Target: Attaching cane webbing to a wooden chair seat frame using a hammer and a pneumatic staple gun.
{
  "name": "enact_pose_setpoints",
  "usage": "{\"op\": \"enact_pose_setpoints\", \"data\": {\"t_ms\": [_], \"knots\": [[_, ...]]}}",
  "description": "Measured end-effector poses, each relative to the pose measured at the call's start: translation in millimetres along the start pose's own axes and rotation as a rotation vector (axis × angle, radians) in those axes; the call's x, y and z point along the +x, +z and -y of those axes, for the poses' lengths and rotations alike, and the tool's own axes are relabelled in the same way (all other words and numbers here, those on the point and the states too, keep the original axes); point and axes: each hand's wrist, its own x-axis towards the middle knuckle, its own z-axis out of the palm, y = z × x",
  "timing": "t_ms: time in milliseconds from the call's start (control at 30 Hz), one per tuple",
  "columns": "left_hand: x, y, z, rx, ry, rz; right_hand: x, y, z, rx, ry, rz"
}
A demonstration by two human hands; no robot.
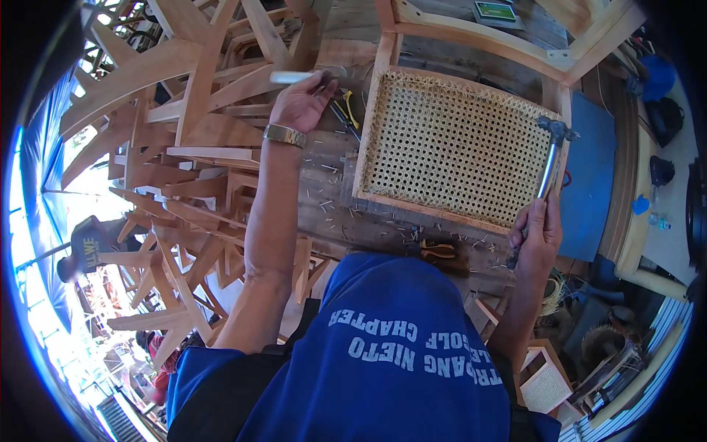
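A hammer [549, 166] with a shiny metal shaft is gripped in my right hand [539, 230], its dark head over the right edge of a woven cane panel [453, 144]. The cane fills a pale wooden chair frame [359, 177] lying on the bench. Beyond the frame's left side, my left hand [300, 104], a watch on its wrist, closes around a whitish, rod-shaped handle [289, 76]. What the far end of that rod looks like is unclear. Close to this hand lie yellow-and-black pliers [349, 110].
Small wooden pegs [325, 202] are strewn over the worn wooden bench [313, 221]. Orange-handled pliers [440, 252] lie near my body. Bare chair frames [199, 96] are stacked high on the left. A blue board [591, 177] sits right of the cane frame. Another person [99, 243] is far left.
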Motion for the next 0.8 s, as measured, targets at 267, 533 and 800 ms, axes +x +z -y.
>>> {"op": "enact_pose_setpoints", "data": {"t_ms": [267,533,800], "knots": [[11.7,51.7,27.8,0.602,0.431,0.105,-13.9,19.8,-8.2,-0.033,0.011,0.131],[20.6,65.5,40.5,1.102,0.549,0.082,-15.9,27.5,-16.1,-0.076,0.04,0.175],[32.3,62.5,41.4,0.979,0.487,0.214,-9.2,37.2,-8.3,-0.119,0.02,0.246]]}}
